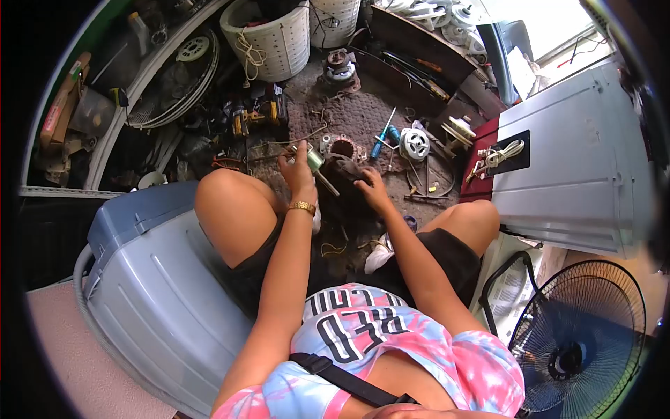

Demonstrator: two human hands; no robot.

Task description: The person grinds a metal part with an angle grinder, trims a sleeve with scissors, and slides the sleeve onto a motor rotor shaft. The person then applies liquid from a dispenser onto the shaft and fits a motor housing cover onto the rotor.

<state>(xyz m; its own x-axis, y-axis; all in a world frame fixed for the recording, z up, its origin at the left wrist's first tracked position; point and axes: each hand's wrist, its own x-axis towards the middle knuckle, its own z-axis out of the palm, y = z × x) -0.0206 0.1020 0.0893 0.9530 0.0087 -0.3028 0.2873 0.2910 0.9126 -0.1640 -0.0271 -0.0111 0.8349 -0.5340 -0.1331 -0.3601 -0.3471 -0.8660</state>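
Note:
My left hand, with a gold watch at the wrist, is closed around a greenish-silver metal cylinder on a shaft, which looks like a motor rotor. The shaft sticks out toward my lap. My right hand has its fingers closed on a dark, dirty rag, just right of the cylinder. Right behind the rag lies a round metal motor housing with an open centre. Beyond it on the floor are a blue-handled screwdriver and a white round motor part.
Another motor stands farther back on the stained mat. A yellow-black power drill lies left. White perforated baskets and a tool tray line the back. A standing fan is at right, near a grey panel.

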